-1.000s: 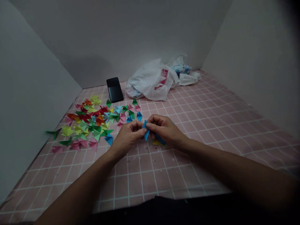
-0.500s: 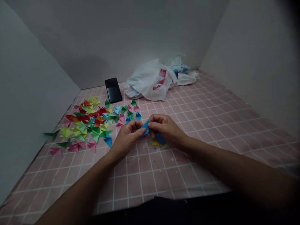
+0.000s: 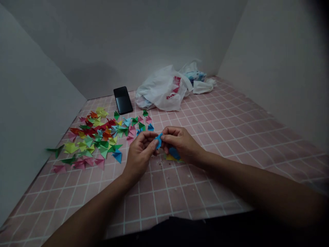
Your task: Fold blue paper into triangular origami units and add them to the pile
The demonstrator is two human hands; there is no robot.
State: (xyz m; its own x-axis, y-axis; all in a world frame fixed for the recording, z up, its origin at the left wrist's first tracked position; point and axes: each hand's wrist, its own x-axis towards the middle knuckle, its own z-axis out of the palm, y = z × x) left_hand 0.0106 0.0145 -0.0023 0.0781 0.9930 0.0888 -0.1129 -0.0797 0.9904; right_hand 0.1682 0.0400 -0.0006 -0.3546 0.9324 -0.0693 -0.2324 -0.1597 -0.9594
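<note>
A small piece of folded blue paper is pinched between both hands above the table. My left hand grips its left side between thumb and fingers. On the other side, my right hand holds the upper right corner with thumb and forefinger. Under the right hand lie sheets of blue paper and yellow paper, partly hidden by it. To the left, many folded paper birds in red, green, yellow, pink and blue are spread in a loose heap.
A black phone leans at the back, beyond the paper birds. Beside it sits a crumpled white plastic bag with red print, with more bags behind. Walls enclose the pink checked tablecloth at the back and sides.
The blue paper has turned in my fingers and now shows a narrower, differently angled shape. My left hand has tilted a little more upright. The whole view has shifted slightly.
</note>
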